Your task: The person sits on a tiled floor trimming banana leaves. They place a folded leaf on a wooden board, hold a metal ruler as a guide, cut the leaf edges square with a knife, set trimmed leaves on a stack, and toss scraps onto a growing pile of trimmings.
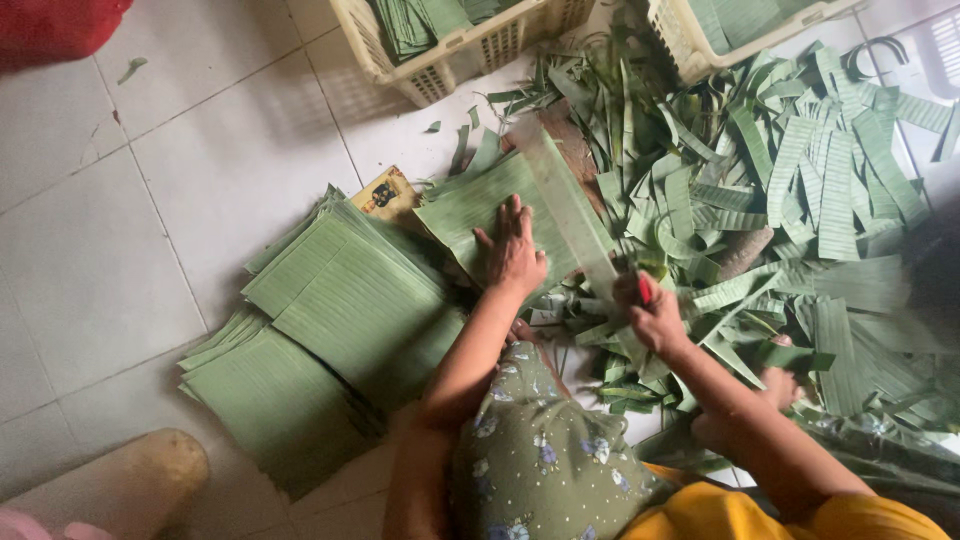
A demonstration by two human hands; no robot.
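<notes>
Head view: left hand (512,250) lies flat, fingers spread, pressing a green rectangular banana-leaf sheet (480,205). Right hand (655,318) is closed round a red-handled knife (644,290), just beside the left, against a long translucent straightedge (570,205) lying across the sheet. Stacked cut leaf sheets (340,310) lie left of the hands; leaf trimmings (800,190) are heaped to the right.

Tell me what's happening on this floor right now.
A person sits on the tiled floor among cut banana leaves. The left hand presses flat on a leaf piece, while the right hand grips a red-handled tool beside a long clear ruler. Squared leaf stacks lie to the left, a heap of trimmings to the right, and two cream baskets hold more leaves.
</notes>
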